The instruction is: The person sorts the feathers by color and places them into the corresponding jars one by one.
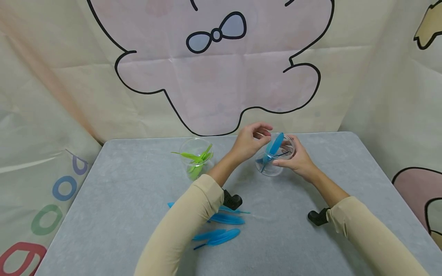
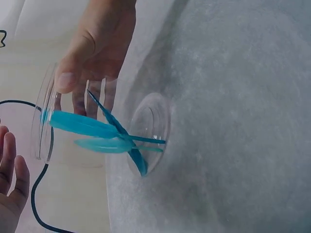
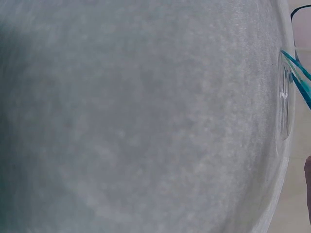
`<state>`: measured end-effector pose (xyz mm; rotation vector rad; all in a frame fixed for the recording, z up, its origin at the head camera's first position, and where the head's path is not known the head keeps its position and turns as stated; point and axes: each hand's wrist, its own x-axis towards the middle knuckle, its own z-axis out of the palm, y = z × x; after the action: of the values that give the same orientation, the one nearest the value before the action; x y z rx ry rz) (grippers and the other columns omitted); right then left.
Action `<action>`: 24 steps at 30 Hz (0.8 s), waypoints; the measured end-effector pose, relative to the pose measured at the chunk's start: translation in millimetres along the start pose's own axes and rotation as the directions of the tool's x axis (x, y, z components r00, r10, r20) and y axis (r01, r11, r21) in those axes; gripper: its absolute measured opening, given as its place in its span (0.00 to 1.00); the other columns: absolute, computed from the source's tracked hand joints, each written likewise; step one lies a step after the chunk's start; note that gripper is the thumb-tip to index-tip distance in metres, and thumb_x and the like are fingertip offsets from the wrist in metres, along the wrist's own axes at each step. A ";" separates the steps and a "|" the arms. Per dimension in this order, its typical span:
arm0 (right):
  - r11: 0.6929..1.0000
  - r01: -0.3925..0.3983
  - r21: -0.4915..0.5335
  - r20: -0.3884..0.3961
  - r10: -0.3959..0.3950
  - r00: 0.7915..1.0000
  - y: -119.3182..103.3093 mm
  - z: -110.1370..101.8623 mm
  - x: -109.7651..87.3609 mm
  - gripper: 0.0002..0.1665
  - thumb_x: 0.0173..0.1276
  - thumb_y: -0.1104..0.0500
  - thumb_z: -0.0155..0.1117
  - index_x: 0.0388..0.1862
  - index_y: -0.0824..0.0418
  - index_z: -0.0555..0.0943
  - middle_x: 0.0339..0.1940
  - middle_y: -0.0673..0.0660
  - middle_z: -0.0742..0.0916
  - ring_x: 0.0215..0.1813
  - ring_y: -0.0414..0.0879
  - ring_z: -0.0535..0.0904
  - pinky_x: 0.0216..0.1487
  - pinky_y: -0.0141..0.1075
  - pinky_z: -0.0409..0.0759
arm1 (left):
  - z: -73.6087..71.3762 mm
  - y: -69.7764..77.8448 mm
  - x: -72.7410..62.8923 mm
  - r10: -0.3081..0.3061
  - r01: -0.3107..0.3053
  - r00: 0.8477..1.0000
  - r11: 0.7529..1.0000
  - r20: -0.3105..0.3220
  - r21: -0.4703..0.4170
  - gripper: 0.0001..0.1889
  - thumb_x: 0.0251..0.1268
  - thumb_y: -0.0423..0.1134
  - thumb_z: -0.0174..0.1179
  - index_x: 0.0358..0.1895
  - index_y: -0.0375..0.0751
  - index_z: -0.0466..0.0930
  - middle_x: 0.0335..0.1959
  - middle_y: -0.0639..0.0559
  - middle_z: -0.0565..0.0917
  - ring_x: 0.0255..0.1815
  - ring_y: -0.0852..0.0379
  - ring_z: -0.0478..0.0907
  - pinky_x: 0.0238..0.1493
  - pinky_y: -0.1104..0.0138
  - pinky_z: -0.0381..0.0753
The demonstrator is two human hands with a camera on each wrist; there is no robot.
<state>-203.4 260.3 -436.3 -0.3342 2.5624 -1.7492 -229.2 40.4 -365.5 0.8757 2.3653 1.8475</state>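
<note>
Around the side of a clear plastic cup (image 1: 271,171) at the back of the table, my right hand (image 1: 301,160) grips with thumb and fingers. Inside it stand several blue feathers (image 1: 277,143), one tip rising past the rim. My left hand (image 1: 251,141) hovers at the left of that rim with fingers loosely bent and nothing in them. In the left wrist view, the feathers (image 2: 87,125) lean across each other, quills toward the cup's base (image 2: 163,114). The right wrist view catches only the cup's lower edge (image 3: 284,121).
A second clear cup (image 1: 183,148) holding bright green feathers (image 1: 197,160) stands to the left. More blue feathers (image 1: 224,237) lie on the grey table (image 1: 276,245) toward the front, partly hidden by the left sleeve (image 1: 186,214). A printed cloth (image 1: 214,80) hangs behind.
</note>
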 end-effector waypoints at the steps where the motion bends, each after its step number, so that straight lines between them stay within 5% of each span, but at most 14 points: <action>1: 1.000 0.003 0.004 0.001 -0.003 1.000 0.1 0.2 0.3 0.51 0.62 0.63 0.75 0.76 0.59 0.54 0.69 0.66 0.69 0.70 0.64 0.64 0.48 0.23 0.76 | -1.0 -0.7 -1.1 -0.002 0.002 1.000 1.000 -0.001 0.000 0.11 0.69 0.29 0.62 0.52 0.37 0.82 0.42 0.47 0.86 0.37 0.57 0.81 0.41 0.71 0.82; 8: 1.000 0.016 0.007 0.006 -0.016 1.000 0.9 0.5 1.7 0.51 0.61 0.65 0.74 0.76 0.59 0.54 0.69 0.66 0.70 0.70 0.63 0.65 0.53 0.26 0.76 | -14.1 -5.7 -12.2 -0.001 0.001 1.000 1.000 0.023 0.007 0.11 0.68 0.30 0.62 0.52 0.36 0.82 0.42 0.47 0.85 0.39 0.55 0.80 0.41 0.70 0.82; 14: 1.000 -0.004 -0.023 0.004 0.004 1.000 1.2 0.0 2.5 0.51 0.62 0.62 0.75 0.76 0.58 0.54 0.69 0.65 0.70 0.71 0.64 0.64 0.65 0.56 0.72 | -27.4 -8.5 -24.5 -0.004 0.003 0.999 1.000 0.048 0.020 0.12 0.68 0.31 0.62 0.53 0.35 0.81 0.40 0.47 0.85 0.38 0.54 0.81 0.41 0.69 0.82; 16: 1.000 -0.006 -0.030 0.003 0.006 1.000 1.8 -0.2 2.6 0.51 0.62 0.62 0.75 0.76 0.58 0.54 0.69 0.65 0.70 0.71 0.64 0.64 0.65 0.59 0.70 | -30.0 -8.8 -29.8 -0.014 0.012 0.998 1.000 0.064 0.025 0.12 0.68 0.31 0.63 0.53 0.36 0.81 0.39 0.47 0.85 0.37 0.55 0.81 0.40 0.68 0.82; 20: 1.000 -0.005 -0.029 -0.001 0.005 1.000 2.9 -0.6 2.9 0.51 0.62 0.62 0.75 0.76 0.59 0.53 0.70 0.67 0.69 0.72 0.66 0.64 0.65 0.60 0.70 | -31.8 -11.0 -42.3 -0.022 0.017 0.989 0.999 0.150 0.037 0.12 0.69 0.31 0.62 0.53 0.37 0.81 0.39 0.47 0.84 0.36 0.57 0.81 0.39 0.69 0.82; 24: 1.000 -0.002 -0.006 0.002 0.002 1.000 2.7 -0.6 3.4 0.51 0.61 0.63 0.75 0.76 0.59 0.53 0.70 0.68 0.69 0.72 0.68 0.63 0.65 0.64 0.67 | -31.8 -16.7 -56.2 -0.009 -0.004 0.963 0.999 0.268 0.051 0.11 0.68 0.30 0.63 0.52 0.36 0.81 0.38 0.48 0.84 0.34 0.58 0.80 0.38 0.68 0.82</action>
<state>-207.2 261.2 -438.2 -0.3327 2.5664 -1.7400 -199.6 -14.6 -388.9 1.0521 2.2527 1.5579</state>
